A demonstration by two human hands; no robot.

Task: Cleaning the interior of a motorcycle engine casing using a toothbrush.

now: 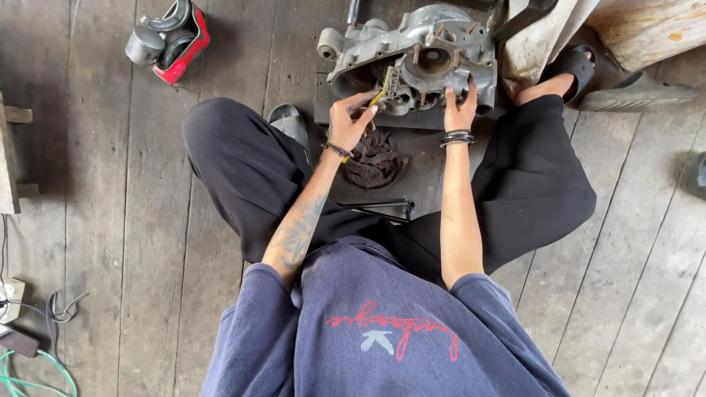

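We sit on the plank floor (pixel 147 242) with the metal engine case (pixel 412 55) lying flat between our knees, close enough for both arms to reach. Our left hand (pixel 351 121) pinches the yellow-handled wire brush (pixel 385 87), its head set on the case just beyond the fingertips. Our right hand (pixel 460 109) rests on the case's near edge, fingers curled over it, seemingly to steady it. A dark rag (pixel 375 160) lies just below our left wrist.
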